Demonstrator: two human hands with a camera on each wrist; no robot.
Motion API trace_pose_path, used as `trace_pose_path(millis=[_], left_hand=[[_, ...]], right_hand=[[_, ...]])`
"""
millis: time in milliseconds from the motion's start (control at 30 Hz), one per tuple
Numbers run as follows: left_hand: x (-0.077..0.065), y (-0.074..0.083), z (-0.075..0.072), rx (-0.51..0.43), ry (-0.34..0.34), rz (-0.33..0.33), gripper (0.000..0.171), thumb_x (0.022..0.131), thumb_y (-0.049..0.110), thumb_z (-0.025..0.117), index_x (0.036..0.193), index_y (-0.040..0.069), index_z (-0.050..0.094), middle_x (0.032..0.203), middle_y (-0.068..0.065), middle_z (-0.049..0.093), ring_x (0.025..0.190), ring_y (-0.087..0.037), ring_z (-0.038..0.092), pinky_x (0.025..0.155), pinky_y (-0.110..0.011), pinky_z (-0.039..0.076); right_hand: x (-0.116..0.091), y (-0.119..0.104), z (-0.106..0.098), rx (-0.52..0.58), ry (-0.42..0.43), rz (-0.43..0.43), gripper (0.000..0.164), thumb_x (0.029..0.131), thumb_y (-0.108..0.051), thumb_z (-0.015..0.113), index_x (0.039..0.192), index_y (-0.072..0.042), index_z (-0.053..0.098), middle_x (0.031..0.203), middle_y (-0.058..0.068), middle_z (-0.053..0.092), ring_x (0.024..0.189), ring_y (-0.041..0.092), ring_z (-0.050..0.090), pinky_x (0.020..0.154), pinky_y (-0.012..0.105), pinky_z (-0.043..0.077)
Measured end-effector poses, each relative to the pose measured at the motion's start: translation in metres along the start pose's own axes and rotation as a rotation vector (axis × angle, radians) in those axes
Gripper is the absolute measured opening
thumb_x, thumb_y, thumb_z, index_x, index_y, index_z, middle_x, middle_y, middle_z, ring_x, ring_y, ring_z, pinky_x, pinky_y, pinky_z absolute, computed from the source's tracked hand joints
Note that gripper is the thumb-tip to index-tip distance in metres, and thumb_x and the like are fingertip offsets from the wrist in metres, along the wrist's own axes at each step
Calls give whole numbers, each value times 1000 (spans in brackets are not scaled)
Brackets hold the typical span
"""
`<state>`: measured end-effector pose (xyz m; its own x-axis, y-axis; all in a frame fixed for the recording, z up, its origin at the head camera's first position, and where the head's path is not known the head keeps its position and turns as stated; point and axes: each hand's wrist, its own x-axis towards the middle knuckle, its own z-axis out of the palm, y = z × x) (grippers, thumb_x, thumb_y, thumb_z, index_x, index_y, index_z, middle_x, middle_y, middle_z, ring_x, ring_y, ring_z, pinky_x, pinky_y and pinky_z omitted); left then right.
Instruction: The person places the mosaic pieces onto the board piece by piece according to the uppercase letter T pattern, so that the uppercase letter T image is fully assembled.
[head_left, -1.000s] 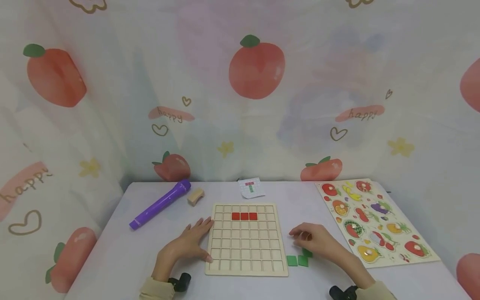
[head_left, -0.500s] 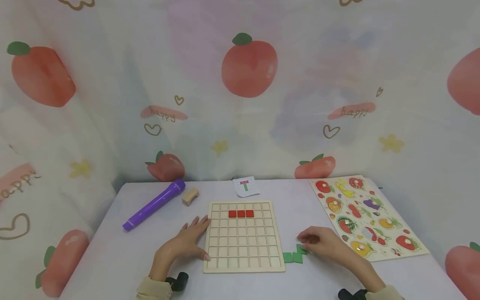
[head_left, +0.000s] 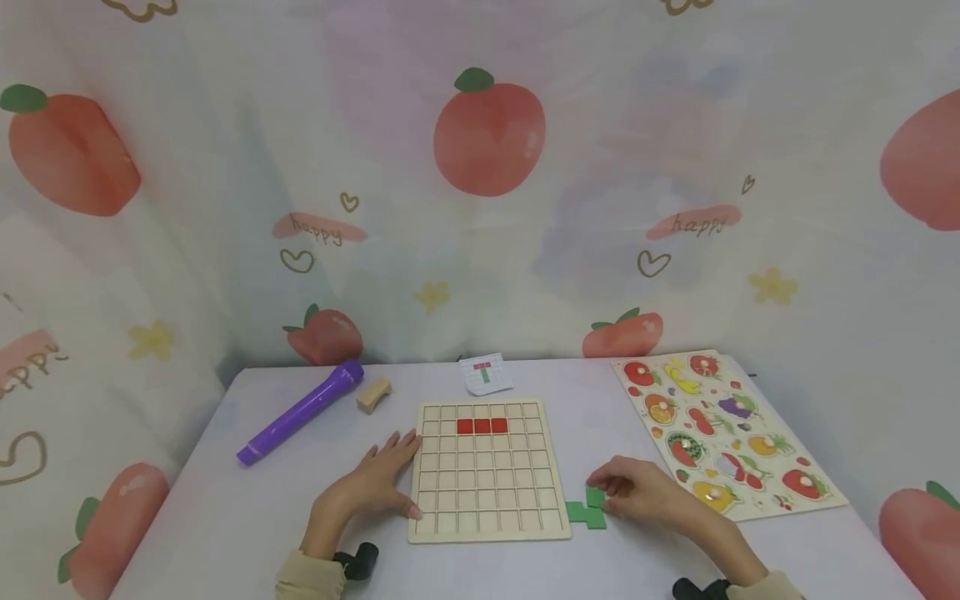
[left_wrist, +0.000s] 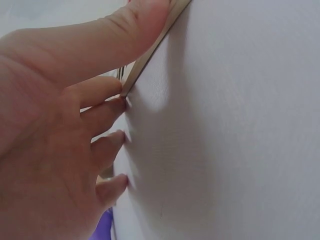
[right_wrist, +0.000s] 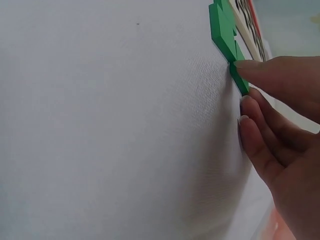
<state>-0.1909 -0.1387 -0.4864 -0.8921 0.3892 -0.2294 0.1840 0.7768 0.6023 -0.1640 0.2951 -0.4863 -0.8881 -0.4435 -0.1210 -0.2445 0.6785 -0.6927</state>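
Observation:
A pale wooden grid board (head_left: 487, 483) lies flat on the table, with a row of red square tiles (head_left: 482, 426) in its second row of cells. My left hand (head_left: 375, 483) rests at the board's left edge, fingers spread, thumb and fingertips touching the rim. Beside the board's lower right corner, my right hand (head_left: 641, 493) pinches a green square tile (head_left: 595, 497) low at the table, thumb against it in the right wrist view. Two more green tiles, one nearer the board (head_left: 576, 512) and one in front (head_left: 596, 520), lie against each other and the pinched tile.
Behind the board lies a small paper card (head_left: 486, 375) with a red and green T pattern. A purple toy microphone (head_left: 300, 414) and a notched wooden block (head_left: 373, 395) are at the back left. A fruit puzzle board (head_left: 723, 433) lies at the right.
My right hand has come down onto the third green tile and shifted it left, up against the other two. The left hand has stayed at the board's edge. The head view has turned slightly right.

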Motion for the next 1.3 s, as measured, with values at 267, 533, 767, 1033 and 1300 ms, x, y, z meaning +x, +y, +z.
trace_pose_path(millis=[267,533,767,1033,1300], left_hand=[[2,-2,2,1,7,5,113,65,26,95,158,1,36,168,-18,28,158,-41,16,129,-62,7],[2,-1,2,-4,4,6,113,66,25,95,159,1,35,168,-18,28,158,-40,16,129,-61,8],[3,-7,4,-20,-14,30,112,70,26,93,160,2,31,170,-19,23,158,-43,12,129,-62,4],[4,-10,3,-18,-24,47,109,72,22,91,160,-1,30,169,-21,22,158,-45,12,128,-64,4],[3,-6,1,-26,-29,16,109,73,23,92,160,-1,31,170,-19,22,158,-42,13,129,-62,5]], right_hand=[[1,3,1,-15,-6,-39,29,85,-8,80,113,-14,74,98,-6,65,82,5,56,70,19,51],[-1,2,2,-38,25,-23,25,83,-9,81,105,-11,71,95,-5,63,80,5,55,68,19,50],[0,-1,3,-29,30,47,25,82,-9,81,102,-11,66,88,-3,61,77,6,52,65,19,47],[4,-3,3,-42,56,71,14,87,-13,78,97,-15,69,84,-7,63,74,5,52,64,19,46],[16,-8,6,-2,125,50,16,96,-14,71,112,-13,74,103,-4,74,83,5,63,76,18,57]])
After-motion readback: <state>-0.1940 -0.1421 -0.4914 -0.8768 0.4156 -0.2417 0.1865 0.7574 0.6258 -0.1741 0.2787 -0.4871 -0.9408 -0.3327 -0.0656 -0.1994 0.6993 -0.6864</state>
